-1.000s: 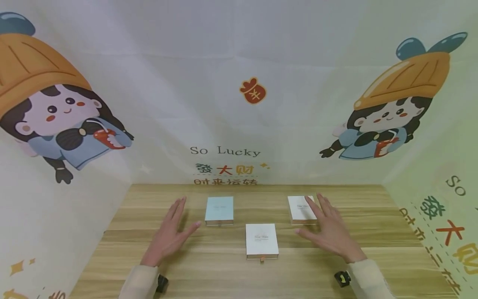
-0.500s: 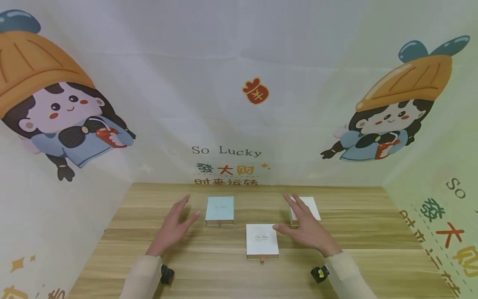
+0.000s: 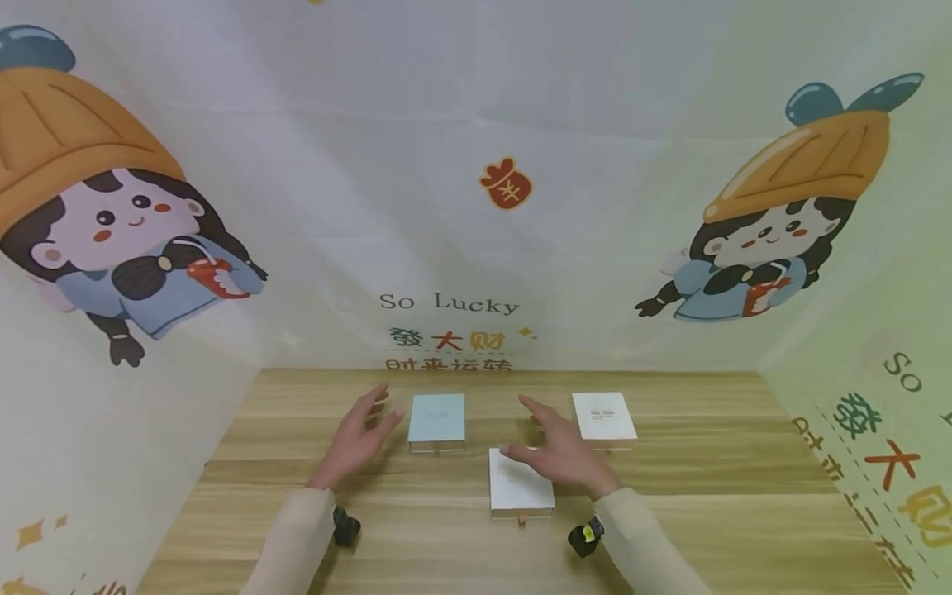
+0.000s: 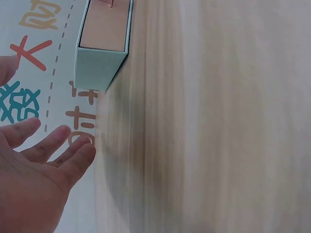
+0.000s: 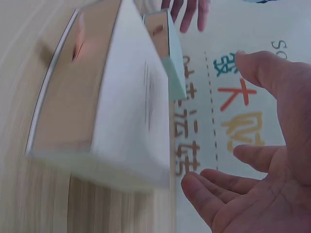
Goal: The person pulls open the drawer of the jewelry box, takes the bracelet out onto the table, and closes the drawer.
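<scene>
A pale blue box (image 3: 437,420) with a tan drawer front lies on the wooden table. My left hand (image 3: 357,442) is just to its left, fingers loosely bent and holding nothing. In the left wrist view the same blue box (image 4: 99,68) stands beyond the spread fingertips. My right hand (image 3: 561,450) hovers over the far right part of the front white box (image 3: 513,496), thumb and fingers apart. The right wrist view has that white box (image 5: 131,107) close beside the empty right hand (image 5: 262,170). Another white box (image 3: 604,416) rests behind and right of the right hand.
The wooden table (image 3: 714,479) meets a printed cloth backdrop (image 3: 357,207) at its rear edge. Similar cloth hangs at both sides. Each wrist carries a small black camera, such as the right one (image 3: 583,539).
My right hand has swept left, from over the rear white box to over the front one. The left hand has shifted slightly right toward the blue box. The boxes stay put.
</scene>
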`<state>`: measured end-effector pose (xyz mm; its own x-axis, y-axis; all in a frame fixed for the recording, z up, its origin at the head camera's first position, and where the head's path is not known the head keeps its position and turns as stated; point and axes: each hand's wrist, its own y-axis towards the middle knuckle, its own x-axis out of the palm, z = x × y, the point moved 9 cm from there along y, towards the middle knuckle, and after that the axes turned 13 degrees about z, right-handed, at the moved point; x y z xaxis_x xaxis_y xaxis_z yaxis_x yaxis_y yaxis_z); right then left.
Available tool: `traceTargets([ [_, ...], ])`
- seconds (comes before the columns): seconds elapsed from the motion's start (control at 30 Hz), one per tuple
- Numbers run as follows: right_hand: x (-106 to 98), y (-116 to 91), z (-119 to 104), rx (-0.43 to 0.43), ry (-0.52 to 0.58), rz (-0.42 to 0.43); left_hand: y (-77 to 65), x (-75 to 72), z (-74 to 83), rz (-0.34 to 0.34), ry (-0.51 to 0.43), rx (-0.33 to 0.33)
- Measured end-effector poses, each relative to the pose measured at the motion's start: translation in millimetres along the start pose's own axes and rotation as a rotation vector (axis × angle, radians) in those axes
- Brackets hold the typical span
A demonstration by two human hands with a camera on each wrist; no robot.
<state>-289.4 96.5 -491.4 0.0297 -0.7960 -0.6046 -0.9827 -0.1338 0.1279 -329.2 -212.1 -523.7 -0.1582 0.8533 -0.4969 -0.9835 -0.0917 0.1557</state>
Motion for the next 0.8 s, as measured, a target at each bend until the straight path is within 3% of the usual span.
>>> traceTargets([
  [0.27,21.6,13.1,-8.4,0.043,0.039,-0.015,14.1,11.1,0.4,-0.039,-0.034,-0.075],
  [0.53,53.8,21.1,-16.8,0.088,0.097,-0.048,26.0,22.0,-9.9,-0.057,-0.072,-0.142],
  [0.8,79.3,29.1,-26.0,0.112,0.076,-0.021,32.7,30.5,-6.6,-0.039,-0.055,-0.106],
])
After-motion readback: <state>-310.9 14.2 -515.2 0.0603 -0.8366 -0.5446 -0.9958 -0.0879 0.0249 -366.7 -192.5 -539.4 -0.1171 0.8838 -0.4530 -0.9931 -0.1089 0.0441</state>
